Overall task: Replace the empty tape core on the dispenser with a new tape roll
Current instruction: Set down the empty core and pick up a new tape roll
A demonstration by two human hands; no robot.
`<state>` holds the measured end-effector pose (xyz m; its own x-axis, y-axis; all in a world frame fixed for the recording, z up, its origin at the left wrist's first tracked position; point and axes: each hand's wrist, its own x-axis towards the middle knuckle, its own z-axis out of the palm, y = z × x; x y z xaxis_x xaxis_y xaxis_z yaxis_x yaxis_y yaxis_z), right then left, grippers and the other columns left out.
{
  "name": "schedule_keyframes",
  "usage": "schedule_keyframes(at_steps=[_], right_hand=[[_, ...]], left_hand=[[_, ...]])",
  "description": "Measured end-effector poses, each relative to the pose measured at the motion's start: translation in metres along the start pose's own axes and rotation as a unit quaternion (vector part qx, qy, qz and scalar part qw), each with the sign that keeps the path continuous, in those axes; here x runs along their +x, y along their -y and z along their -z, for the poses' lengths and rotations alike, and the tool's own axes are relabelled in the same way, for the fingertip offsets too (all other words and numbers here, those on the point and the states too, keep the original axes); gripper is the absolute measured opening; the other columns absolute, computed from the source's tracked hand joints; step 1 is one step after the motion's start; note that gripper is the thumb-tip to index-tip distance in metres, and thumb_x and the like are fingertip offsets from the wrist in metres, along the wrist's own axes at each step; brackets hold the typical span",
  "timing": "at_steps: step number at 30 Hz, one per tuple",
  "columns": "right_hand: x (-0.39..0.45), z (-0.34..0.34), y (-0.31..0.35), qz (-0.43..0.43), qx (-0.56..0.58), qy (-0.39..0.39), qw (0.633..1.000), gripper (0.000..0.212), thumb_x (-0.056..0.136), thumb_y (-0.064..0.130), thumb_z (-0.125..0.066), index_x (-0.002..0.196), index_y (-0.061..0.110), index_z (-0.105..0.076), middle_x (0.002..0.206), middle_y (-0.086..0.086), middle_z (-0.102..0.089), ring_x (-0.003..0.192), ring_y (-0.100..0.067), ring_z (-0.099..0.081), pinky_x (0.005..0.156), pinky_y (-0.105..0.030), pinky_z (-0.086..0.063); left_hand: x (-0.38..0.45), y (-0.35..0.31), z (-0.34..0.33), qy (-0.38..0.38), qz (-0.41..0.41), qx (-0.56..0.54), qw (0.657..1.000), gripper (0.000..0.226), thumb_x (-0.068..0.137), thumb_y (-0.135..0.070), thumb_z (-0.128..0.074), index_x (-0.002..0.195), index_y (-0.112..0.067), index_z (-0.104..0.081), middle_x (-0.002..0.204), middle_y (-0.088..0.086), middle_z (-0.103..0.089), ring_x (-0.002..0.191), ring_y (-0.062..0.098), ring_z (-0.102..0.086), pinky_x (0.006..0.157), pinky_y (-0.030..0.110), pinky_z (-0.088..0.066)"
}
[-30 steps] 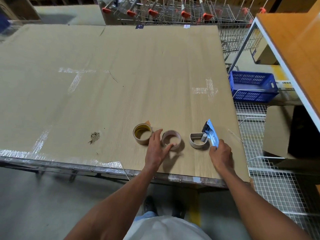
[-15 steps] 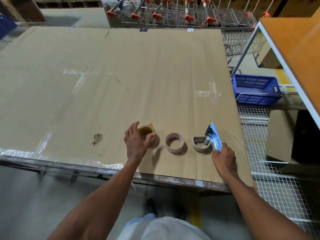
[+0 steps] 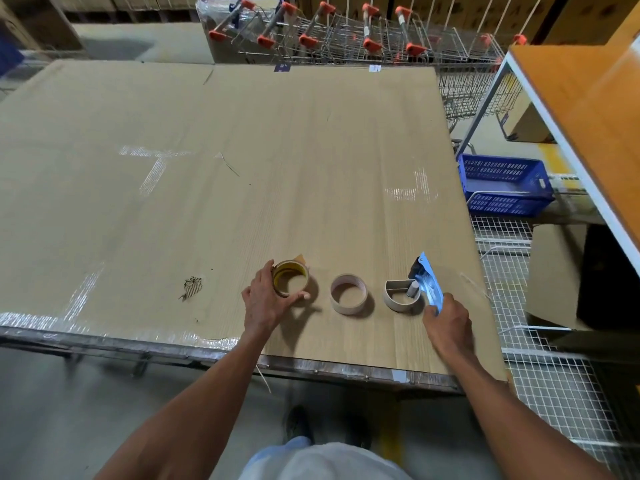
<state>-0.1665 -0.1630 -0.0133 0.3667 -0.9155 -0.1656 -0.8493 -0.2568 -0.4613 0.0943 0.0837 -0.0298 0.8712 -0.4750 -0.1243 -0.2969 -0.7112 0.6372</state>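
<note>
A yellowish new tape roll (image 3: 292, 277) stands on the cardboard-covered table (image 3: 242, 168) near its front edge. My left hand (image 3: 268, 301) curls around it, thumb on the near side and fingers on the left. To its right lies the pale empty tape core (image 3: 348, 294), untouched. Further right is the dispenser (image 3: 414, 289), a grey D-shaped hub with a blue handle. My right hand (image 3: 448, 322) grips the handle's near end.
A row of shopping carts (image 3: 346, 36) lines the table's far edge. At right stand a blue plastic crate (image 3: 505, 185), a white wire rack (image 3: 554, 375) and an orange shelf (image 3: 588, 109). The floor drops off below the front edge.
My left hand left the empty core, moved left and closed around the yellowish tape roll. The right hand stayed on the dispenser handle.
</note>
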Motion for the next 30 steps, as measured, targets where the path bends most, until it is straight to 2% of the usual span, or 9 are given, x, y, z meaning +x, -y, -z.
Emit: schedule_keyframes(at_steps=[4, 8, 10, 14, 18, 22, 26, 30], right_hand=[[-0.002, 0.001, -0.001, 0.004, -0.005, -0.003, 1.0, 0.026, 0.098, 0.018, -0.055, 0.113, -0.003, -0.058, 0.104, -0.025, -0.064, 0.089, -0.044, -0.062, 0.069, -0.041, -0.046], [-0.005, 0.0, 0.0, 0.014, -0.014, -0.014, 1.0, 0.04, 0.1, 0.026, -0.051, 0.135, 0.007, -0.049, 0.116, -0.021, -0.061, 0.097, -0.043, -0.062, 0.072, -0.043, -0.049], [-0.005, -0.001, 0.0, 0.023, -0.018, -0.019, 0.999, 0.042, 0.101, 0.029, -0.05, 0.139, 0.01, -0.047, 0.118, -0.02, -0.06, 0.098, -0.043, -0.062, 0.071, -0.042, -0.047], [-0.006, 0.001, 0.003, 0.033, -0.041, -0.028, 0.998, 0.04, 0.104, 0.031, -0.044, 0.139, 0.011, -0.049, 0.122, -0.016, -0.061, 0.097, -0.042, -0.062, 0.07, -0.038, -0.043], [-0.004, 0.003, 0.005, 0.039, -0.045, -0.021, 0.998, 0.041, 0.104, 0.025, -0.045, 0.144, 0.013, -0.043, 0.128, -0.017, -0.062, 0.103, -0.044, -0.062, 0.076, -0.044, -0.048], [-0.002, 0.004, 0.009, 0.04, -0.053, -0.011, 0.998, 0.041, 0.104, 0.025, -0.046, 0.144, 0.015, -0.043, 0.126, -0.016, -0.063, 0.102, -0.042, -0.062, 0.076, -0.043, -0.047], [0.003, 0.007, 0.01, 0.014, -0.063, 0.015, 0.998, 0.044, 0.103, 0.018, -0.047, 0.146, 0.022, -0.043, 0.125, -0.013, -0.062, 0.101, -0.04, -0.062, 0.08, -0.044, -0.052], [0.009, 0.013, 0.014, -0.006, -0.053, 0.048, 0.997, 0.049, 0.097, 0.016, -0.05, 0.144, 0.027, -0.045, 0.119, -0.011, -0.06, 0.094, -0.036, -0.058, 0.076, -0.038, -0.044]], left_hand=[[-0.001, -0.002, -0.001, 0.01, 0.002, 0.006, 1.0, 0.117, 0.063, -0.071, -0.084, 0.156, -0.022, -0.033, 0.15, 0.002, -0.05, 0.138, 0.023, -0.047, 0.113, 0.049, -0.031], [-0.002, -0.003, 0.0, 0.017, 0.0, 0.013, 1.0, 0.116, 0.062, -0.066, -0.088, 0.155, -0.024, -0.033, 0.147, 0.002, -0.052, 0.134, 0.025, -0.051, 0.11, 0.052, -0.04], [-0.003, -0.002, -0.001, 0.019, 0.004, 0.01, 1.0, 0.119, 0.062, -0.065, -0.089, 0.156, -0.022, -0.03, 0.149, 0.006, -0.052, 0.135, 0.028, -0.052, 0.109, 0.053, -0.045], [-0.005, -0.002, -0.003, 0.027, 0.018, -0.009, 0.999, 0.123, 0.063, -0.062, -0.089, 0.159, -0.017, -0.027, 0.152, 0.01, -0.05, 0.138, 0.031, -0.048, 0.11, 0.049, -0.045], [-0.004, -0.001, -0.004, 0.025, 0.018, -0.03, 0.999, 0.118, 0.064, -0.057, -0.092, 0.157, -0.017, -0.031, 0.149, 0.009, -0.051, 0.136, 0.029, -0.047, 0.11, 0.047, -0.046], [-0.005, 0.0, -0.004, 0.026, 0.017, -0.037, 0.999, 0.116, 0.065, -0.056, -0.092, 0.156, -0.018, -0.031, 0.149, 0.008, -0.049, 0.136, 0.029, -0.046, 0.11, 0.048, -0.047], [-0.005, 0.001, -0.006, 0.025, 0.017, -0.041, 0.999, 0.113, 0.065, -0.056, -0.092, 0.154, -0.019, -0.034, 0.146, 0.006, -0.051, 0.134, 0.028, -0.047, 0.108, 0.047, -0.048], [-0.005, 0.003, -0.009, 0.021, 0.017, -0.044, 0.999, 0.111, 0.064, -0.057, -0.092, 0.152, -0.021, -0.035, 0.144, 0.004, -0.053, 0.132, 0.026, -0.049, 0.107, 0.046, -0.049]])
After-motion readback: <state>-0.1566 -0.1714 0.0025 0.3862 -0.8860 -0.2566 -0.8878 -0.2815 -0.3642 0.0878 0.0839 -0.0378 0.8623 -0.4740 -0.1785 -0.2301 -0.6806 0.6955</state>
